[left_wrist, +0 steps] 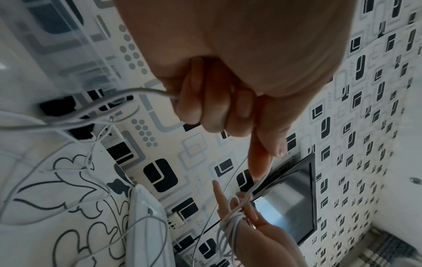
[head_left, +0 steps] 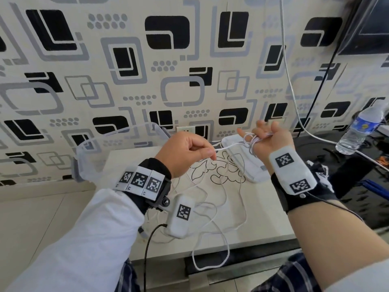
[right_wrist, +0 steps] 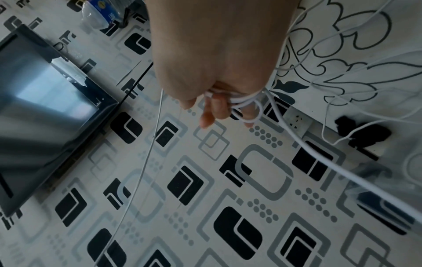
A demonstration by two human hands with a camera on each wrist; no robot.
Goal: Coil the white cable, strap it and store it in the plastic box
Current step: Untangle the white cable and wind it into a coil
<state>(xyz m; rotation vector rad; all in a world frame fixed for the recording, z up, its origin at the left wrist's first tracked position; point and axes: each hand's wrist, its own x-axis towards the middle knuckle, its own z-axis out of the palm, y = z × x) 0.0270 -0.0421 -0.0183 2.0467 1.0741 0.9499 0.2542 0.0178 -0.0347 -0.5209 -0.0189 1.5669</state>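
Note:
The thin white cable lies in loose loops on the small white table, and one loop hangs over the front edge. Several turns of it are wound round the fingers of my right hand, which is raised above the table's back right. My left hand pinches the cable between thumb and forefinger a short way to the left, with a taut strand running between the hands. The right wrist view shows the coil looped round the right hand. The clear plastic box stands at the back left.
A flat white lid lies on the table under my right hand. On the dark surface to the right stands a water bottle. A monitor hangs at the upper right, with another white cord running down the patterned wall.

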